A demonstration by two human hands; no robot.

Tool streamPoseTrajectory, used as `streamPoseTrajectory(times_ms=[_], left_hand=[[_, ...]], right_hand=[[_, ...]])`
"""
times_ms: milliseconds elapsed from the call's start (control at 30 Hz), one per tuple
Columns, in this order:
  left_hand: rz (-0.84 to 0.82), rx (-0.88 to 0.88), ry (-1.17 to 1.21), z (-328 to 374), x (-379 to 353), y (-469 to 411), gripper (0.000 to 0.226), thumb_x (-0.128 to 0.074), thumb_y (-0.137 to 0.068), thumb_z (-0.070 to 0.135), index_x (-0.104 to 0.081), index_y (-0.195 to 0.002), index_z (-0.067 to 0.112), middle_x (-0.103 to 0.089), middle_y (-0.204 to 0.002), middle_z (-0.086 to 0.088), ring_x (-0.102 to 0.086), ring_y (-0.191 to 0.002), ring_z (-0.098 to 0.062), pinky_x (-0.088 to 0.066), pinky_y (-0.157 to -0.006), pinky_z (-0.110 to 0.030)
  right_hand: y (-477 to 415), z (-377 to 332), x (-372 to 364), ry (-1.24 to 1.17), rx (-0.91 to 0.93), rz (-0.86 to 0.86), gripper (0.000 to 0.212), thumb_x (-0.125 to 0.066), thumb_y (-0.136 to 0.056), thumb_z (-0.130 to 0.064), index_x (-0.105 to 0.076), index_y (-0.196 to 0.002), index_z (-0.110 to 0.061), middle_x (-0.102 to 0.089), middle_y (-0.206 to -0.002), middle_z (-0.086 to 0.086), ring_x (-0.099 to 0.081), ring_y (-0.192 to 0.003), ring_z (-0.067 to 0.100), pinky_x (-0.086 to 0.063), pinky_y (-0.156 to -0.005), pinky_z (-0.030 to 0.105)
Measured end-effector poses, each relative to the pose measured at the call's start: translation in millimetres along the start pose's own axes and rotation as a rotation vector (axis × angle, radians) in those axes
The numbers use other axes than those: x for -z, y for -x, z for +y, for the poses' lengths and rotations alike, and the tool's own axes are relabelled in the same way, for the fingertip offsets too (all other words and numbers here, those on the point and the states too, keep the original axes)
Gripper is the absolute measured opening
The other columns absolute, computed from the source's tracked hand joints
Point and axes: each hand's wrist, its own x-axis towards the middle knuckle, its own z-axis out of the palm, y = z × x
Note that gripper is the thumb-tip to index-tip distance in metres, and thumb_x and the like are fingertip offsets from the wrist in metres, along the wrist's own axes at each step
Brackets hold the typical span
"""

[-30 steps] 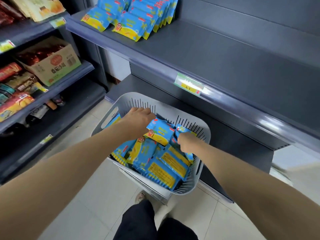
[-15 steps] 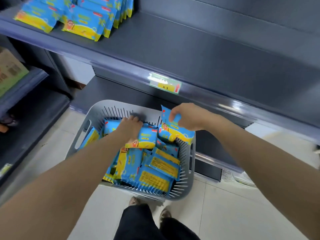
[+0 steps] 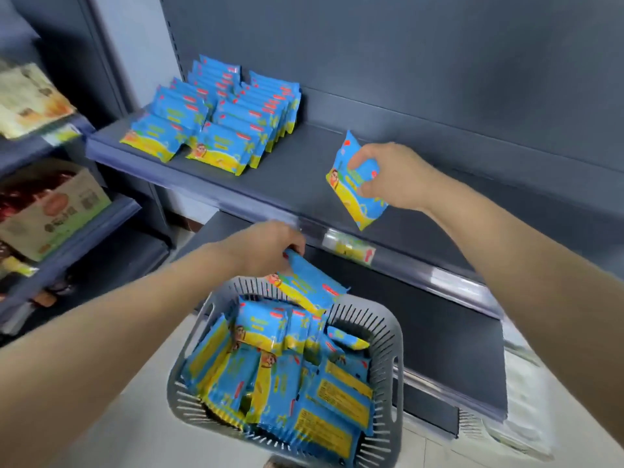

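A grey slotted basket (image 3: 385, 336) on the floor holds several blue-and-yellow snack packets (image 3: 304, 376). My right hand (image 3: 395, 177) grips one packet (image 3: 351, 184) tilted above the dark shelf (image 3: 297, 173), to the right of the stocked rows. My left hand (image 3: 266, 248) pinches the top edge of another packet (image 3: 310, 288), lifted over the basket's far rim. Two rows of the same packets (image 3: 219, 116) stand on the shelf's left part.
A price label (image 3: 347, 248) sits on the shelf's front rail. A lower dark shelf (image 3: 439, 332) runs behind the basket. At left, other shelves carry a cardboard box (image 3: 50, 211) and snack bags (image 3: 30, 99). Pale floor tiles lie below.
My right hand has risen from the basket up to the shelf with its packet. My left hand has lifted a packet out of the pile. The camera has tilted upward.
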Motion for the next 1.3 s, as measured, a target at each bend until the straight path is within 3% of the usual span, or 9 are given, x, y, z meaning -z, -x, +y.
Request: streamPoseTrajectory(times_ms=[233, 300, 367, 500, 633, 700, 833, 967, 1300], left_hand=[[0.292, 0.064, 0.187, 2, 102, -14, 0.016, -0.071, -0.072, 0.004, -0.064, -0.081, 0.016, -0.064, -0.074, -0.003, -0.055, -0.069, -0.016, -0.041, -0.059, -0.022], [0.368, 0.081, 0.183, -4, 116, -29, 0.015, -0.071, -0.073, 0.003, -0.065, -0.083, 0.013, -0.066, -0.078, -0.01, -0.054, -0.069, -0.019, -0.042, -0.062, -0.027], [0.399, 0.103, 0.175, -11, 122, -48, 0.016, -0.07, -0.074, 0.002, -0.065, -0.084, 0.013, -0.064, -0.079, -0.012, -0.051, -0.069, -0.018, -0.039, -0.06, -0.025], [0.413, 0.209, 0.178, -29, 124, -94, 0.016, -0.068, -0.076, 0.002, -0.065, -0.088, 0.012, -0.061, -0.083, -0.009, -0.048, -0.068, -0.017, -0.035, -0.052, -0.015], [0.387, 0.255, 0.186, -53, 118, -139, 0.015, -0.068, -0.077, 0.003, -0.062, -0.087, 0.014, -0.055, -0.077, -0.002, -0.047, -0.071, -0.016, -0.033, -0.053, -0.014], [0.365, 0.263, 0.183, -63, 115, -157, 0.016, -0.068, -0.078, 0.004, -0.064, -0.092, 0.011, -0.057, -0.081, -0.004, -0.05, -0.074, -0.018, -0.036, -0.055, -0.016], [0.36, 0.254, 0.111, -77, 119, -186, 0.024, -0.07, -0.08, 0.013, -0.064, -0.103, 0.013, -0.054, -0.09, -0.006, -0.049, -0.084, -0.019, -0.037, -0.063, -0.023], [0.331, 0.245, -0.074, -92, 122, -213, 0.033, -0.069, -0.081, 0.021, -0.061, -0.113, 0.02, -0.054, -0.106, -0.011, -0.04, -0.107, -0.023, -0.029, -0.088, -0.028], [0.327, 0.162, -0.402, -109, 133, -272, 0.038, -0.058, -0.089, 0.025, -0.053, -0.127, 0.022, -0.06, -0.111, -0.004, -0.036, -0.112, -0.025, -0.026, -0.094, -0.031]], right_hand=[[-88, 7, 49, 0.048, 0.036, 0.093, 0.059, -0.05, -0.081, 0.007, -0.046, -0.131, -0.025, -0.052, -0.113, 0.009, -0.047, -0.085, 0.023, -0.04, -0.067, 0.029], [-115, 14, 53, 0.074, 0.04, 0.097, 0.065, -0.05, -0.083, 0.006, -0.037, -0.139, -0.024, -0.052, -0.114, 0.009, -0.052, -0.094, 0.027, -0.044, -0.078, 0.032], [-141, 22, 53, 0.114, 0.014, 0.096, 0.053, -0.053, -0.085, 0.002, -0.043, -0.135, -0.012, -0.054, -0.123, 0.013, -0.054, -0.106, 0.03, -0.044, -0.083, 0.031], [-187, 40, 43, 0.177, -0.039, 0.082, 0.033, -0.059, -0.081, -0.001, -0.056, -0.114, 0.007, -0.058, -0.118, 0.024, -0.056, -0.109, 0.037, -0.05, -0.086, 0.042], [-231, 58, 23, 0.125, -0.053, 0.075, 0.015, -0.059, -0.083, -0.004, -0.051, -0.095, -0.008, -0.058, -0.11, 0.015, -0.053, -0.089, 0.028, -0.042, -0.069, 0.033], [-249, 66, 12, 0.095, -0.06, 0.08, 0.016, -0.057, -0.084, -0.004, -0.046, -0.091, -0.014, -0.056, -0.105, 0.013, -0.048, -0.083, 0.025, -0.037, -0.067, 0.029], [-271, 77, -5, 0.113, -0.055, 0.098, 0.01, -0.054, -0.086, -0.004, -0.048, -0.09, -0.011, -0.053, -0.096, 0.011, -0.049, -0.082, 0.027, -0.036, -0.065, 0.029], [-279, 79, -10, 0.329, -0.023, 0.151, 0.016, -0.055, -0.087, -0.009, -0.059, -0.102, -0.01, -0.062, -0.107, 0.014, -0.059, -0.096, 0.034, -0.044, -0.071, 0.031], [-289, 84, -2, 0.265, -0.029, 0.108, 0.017, -0.056, -0.091, -0.014, -0.067, -0.098, -0.004, -0.065, -0.099, 0.021, -0.057, -0.085, 0.033, -0.042, -0.069, 0.03]])
